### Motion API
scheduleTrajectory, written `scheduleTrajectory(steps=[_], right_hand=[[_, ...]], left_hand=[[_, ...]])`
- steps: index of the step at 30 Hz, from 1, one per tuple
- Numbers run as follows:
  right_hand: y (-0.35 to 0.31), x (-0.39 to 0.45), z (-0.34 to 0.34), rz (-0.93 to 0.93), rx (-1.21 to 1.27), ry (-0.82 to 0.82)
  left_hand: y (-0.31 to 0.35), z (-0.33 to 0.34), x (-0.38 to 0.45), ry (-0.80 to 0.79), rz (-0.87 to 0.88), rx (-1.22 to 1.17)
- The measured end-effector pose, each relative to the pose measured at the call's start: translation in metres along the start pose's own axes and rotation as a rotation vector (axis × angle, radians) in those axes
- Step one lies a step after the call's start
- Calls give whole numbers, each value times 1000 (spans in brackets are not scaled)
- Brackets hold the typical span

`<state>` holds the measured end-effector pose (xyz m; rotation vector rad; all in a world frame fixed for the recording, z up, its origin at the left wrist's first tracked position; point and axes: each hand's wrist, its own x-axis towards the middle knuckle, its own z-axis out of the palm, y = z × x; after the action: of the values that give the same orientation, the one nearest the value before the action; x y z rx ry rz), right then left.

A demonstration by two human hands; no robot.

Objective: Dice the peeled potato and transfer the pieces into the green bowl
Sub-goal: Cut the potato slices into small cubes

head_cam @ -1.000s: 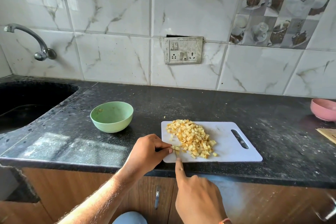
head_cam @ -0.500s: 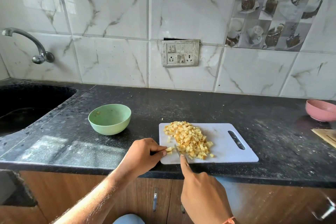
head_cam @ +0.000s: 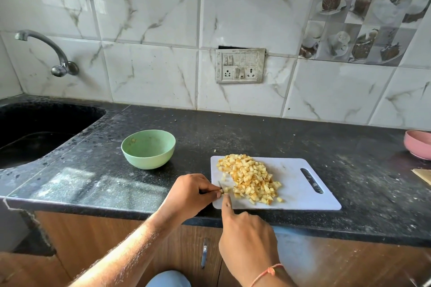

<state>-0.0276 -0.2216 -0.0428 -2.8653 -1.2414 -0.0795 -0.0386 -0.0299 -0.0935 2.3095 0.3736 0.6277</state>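
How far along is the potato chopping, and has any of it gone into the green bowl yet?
Mostly diced: a pile of cubes sits on the white cutting board. In hand: the left hand pinches a last small piece while the right hand works the knife. Left: the green bowl holds no cubes yet.

Bright daylight, glare on counter (edges warped, sharp).

Green bowl: pale green. Potato pieces: yellow, browned in patches. Cutting board: white. Countertop: black, speckled grey. Wall tiles: white, grey marble veining. Second bowl: pink. Cabinet fronts: brown woodgrain.
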Motion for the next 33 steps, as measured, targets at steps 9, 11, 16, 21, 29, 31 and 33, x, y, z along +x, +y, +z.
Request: scheduleTrajectory(steps=[9, 11, 16, 21, 29, 31, 33], right_hand=[[12, -14, 5, -40, -18, -86], [20, -20, 5, -29, -3, -87], [44, -21, 7, 24, 69, -31], [43, -17, 2, 21, 175, 51], [21, -13, -3, -58, 183, 104], [17, -12, -3, -53, 172, 86], [14, -11, -2, -43, 166, 48]], left_hand=[[2, 0, -2, 28, -13, 19], [3, 0, -2, 24, -28, 19], [6, -2, -2, 25, -102, -9], [6, -3, -5, 26, -76, 40], [7, -4, -4, 27, -66, 56], [6, -4, -3, 30, -75, 40], [4, -5, -3, 24, -72, 32]])
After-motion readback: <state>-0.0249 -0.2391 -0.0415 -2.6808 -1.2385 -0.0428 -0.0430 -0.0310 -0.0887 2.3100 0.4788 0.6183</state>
